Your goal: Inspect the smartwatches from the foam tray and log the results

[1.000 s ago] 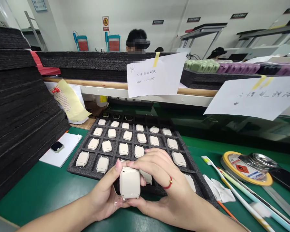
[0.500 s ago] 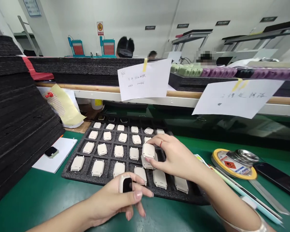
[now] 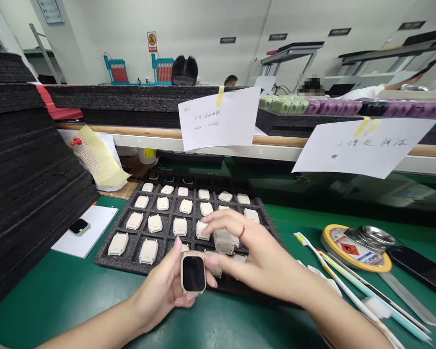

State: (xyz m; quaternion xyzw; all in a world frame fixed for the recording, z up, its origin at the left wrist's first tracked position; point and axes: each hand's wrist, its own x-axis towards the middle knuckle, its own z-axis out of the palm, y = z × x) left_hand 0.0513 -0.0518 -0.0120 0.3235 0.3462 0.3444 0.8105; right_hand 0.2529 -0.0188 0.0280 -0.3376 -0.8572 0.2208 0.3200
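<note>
Green worktop (image 3: 105, 305), white wall (image 3: 203, 19) at the back. Clock centred on the watch (image 3: 194, 274) in hand, 12 pointing away from the wearer. Left hand (image 3: 156, 291) grips that watch by its edges, tilted up, dark screen towards the wearer, just in front of the foam tray (image 3: 116, 264). Right hand (image 3: 263, 254) at 3 o'clock: not gripping, fingers spread and slightly bent over the tray, thumb reaching to the watch's edge; I can't tell from here if it touches. Red ring (image 3: 242, 232) on one finger.

Next out, tray runs from 9 through 12 to 2: rows of pale watch cases (image 3: 148, 251), backs up, in pockets; some hidden behind the right hand.

10 o'clock: white pad (image 3: 89, 237) with a second watch (image 3: 79, 226), screen up; beyond, tall stack of black foam (image 3: 25, 184). Towards 11: yellow sheet (image 3: 103, 165).

3 o'clock: toothbrush (image 3: 334, 276), then yellow tape roll (image 3: 383, 264) with a round metal piece (image 3: 376, 237) on it, black device (image 3: 421, 269) past that.

12 o'clock: shelf edge (image 3: 272, 149) with handwritten paper (image 3: 221, 126); another paper (image 3: 363, 150) at 2. On the shelf at 1, green pieces (image 3: 283, 104) and purple pieces (image 3: 334, 107). Far 12: a co-worker's head (image 3: 184, 70).
</note>
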